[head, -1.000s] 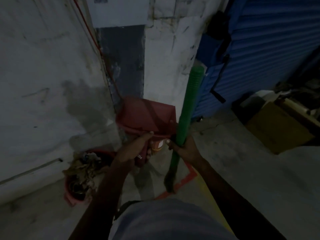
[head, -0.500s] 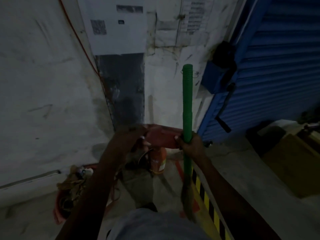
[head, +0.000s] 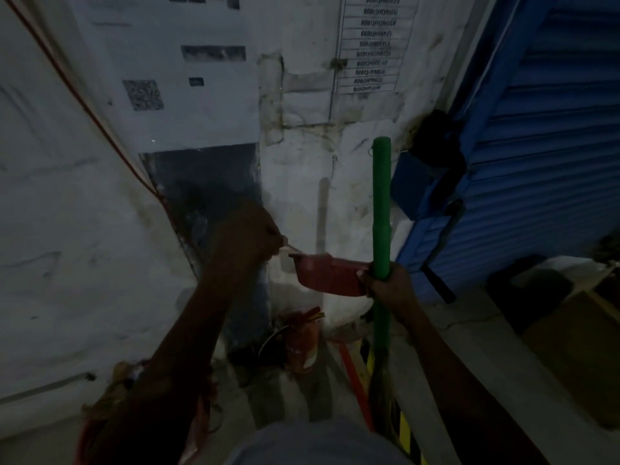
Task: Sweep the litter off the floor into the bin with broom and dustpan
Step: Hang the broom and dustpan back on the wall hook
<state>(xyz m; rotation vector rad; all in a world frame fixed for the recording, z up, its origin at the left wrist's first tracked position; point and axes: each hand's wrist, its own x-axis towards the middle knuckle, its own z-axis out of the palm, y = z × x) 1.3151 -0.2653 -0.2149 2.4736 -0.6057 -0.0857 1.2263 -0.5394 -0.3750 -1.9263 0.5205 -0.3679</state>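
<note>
Green broom (head: 381, 209) upright, red dustpan (head: 327, 275) alongside.

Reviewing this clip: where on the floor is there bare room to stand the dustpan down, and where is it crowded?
Bare floor lies right of the green broom handle, between the striped floor marking and the cardboard box. It is crowded at the wall base: the fire extinguisher stands there, and the full litter bin sits at lower left under the left hand. The right hand grips broom and dustpan.

Dustpan (head: 327, 275) betw. hands; broom (head: 381, 209) right; bin (head: 100, 421) lower left
</note>
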